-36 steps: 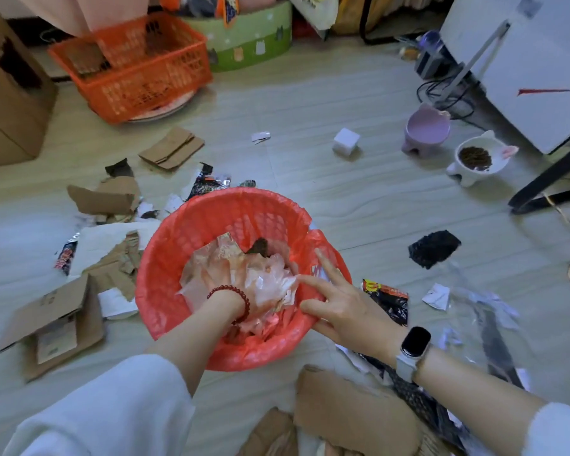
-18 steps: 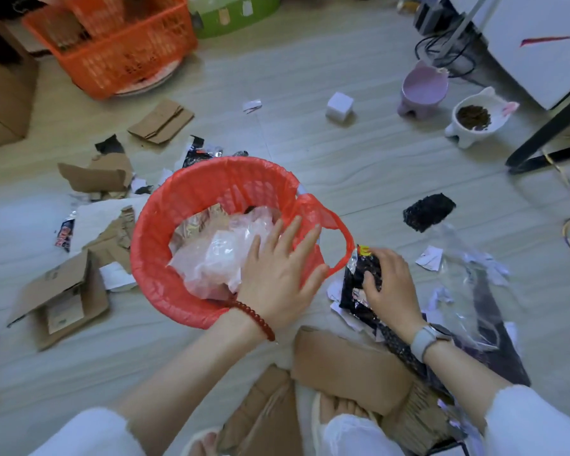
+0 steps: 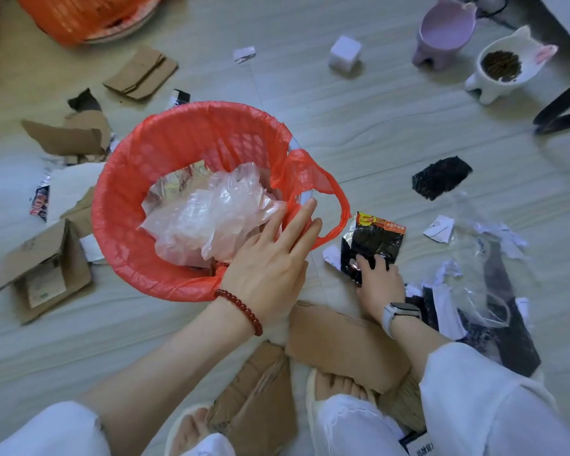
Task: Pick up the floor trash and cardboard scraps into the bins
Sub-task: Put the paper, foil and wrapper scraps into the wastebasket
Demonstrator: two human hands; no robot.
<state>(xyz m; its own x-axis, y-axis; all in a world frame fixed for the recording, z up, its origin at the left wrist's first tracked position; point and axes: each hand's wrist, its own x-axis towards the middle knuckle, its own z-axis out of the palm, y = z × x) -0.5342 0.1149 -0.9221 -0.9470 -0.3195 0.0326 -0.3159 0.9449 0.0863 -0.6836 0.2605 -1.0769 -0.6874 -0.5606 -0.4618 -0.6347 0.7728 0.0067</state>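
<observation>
Red liner covers the bin (image 3: 139,192), and your left hand (image 3: 270,261) rests on its near rim, fingers straight, tips touching crumpled clear plastic (image 3: 211,212) inside. Your right hand (image 3: 380,284) lies on the floor, fingertips seemingly pinching the black snack wrapper (image 3: 375,238)'s lower edge. Cardboard (image 3: 339,343) lies beneath both wrists.

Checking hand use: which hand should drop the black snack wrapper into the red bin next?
Right. The right hand already pinches the black snack wrapper beside the red bin; the left hand rests on the rim, steadying it.
</observation>
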